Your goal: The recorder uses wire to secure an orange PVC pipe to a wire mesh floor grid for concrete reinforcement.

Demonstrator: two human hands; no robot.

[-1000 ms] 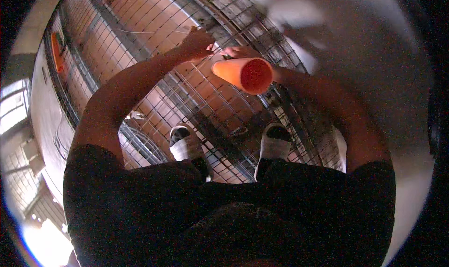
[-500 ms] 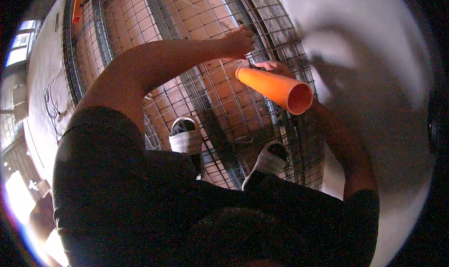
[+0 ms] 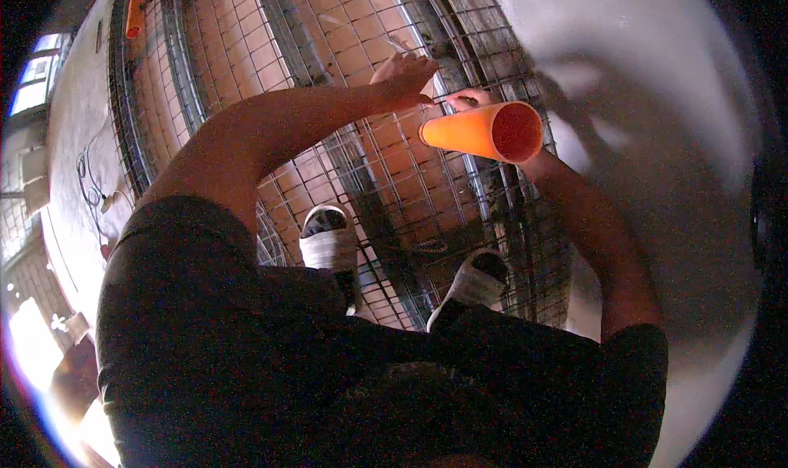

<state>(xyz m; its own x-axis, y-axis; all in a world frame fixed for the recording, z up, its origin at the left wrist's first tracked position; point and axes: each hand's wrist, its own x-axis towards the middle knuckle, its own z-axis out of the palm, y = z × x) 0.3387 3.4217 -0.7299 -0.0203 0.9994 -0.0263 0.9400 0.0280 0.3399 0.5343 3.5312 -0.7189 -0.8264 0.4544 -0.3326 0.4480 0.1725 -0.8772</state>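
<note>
A bright orange plastic pipe point(image 3: 464, 133) rises from the steel mesh point(image 3: 394, 158) toward me, its wide round mouth facing up and to the right. Just beyond it, my left hand point(image 3: 405, 76) is closed, fingers curled, close over the mesh. My right hand point(image 3: 469, 99) reaches around behind the pipe, its fingertips pinched and pointing at the left hand. Whatever thin thing lies between the fingertips is too small to make out. The pipe partly hides my right hand and wrist.
Dark bars run lengthwise under the mesh, over reddish boards. My feet in white-strapped sandals point(image 3: 328, 246) stand on the mesh. A pale wall point(image 3: 657, 50) rises close on the right. Another orange pipe point(image 3: 135, 13) stands far left; a dark cable point(image 3: 89, 181) lies along the left.
The pipe's mouth has swung away from me and slightly left. My right hand has moved farther away, and my left hand has turned and shifted slightly left.
</note>
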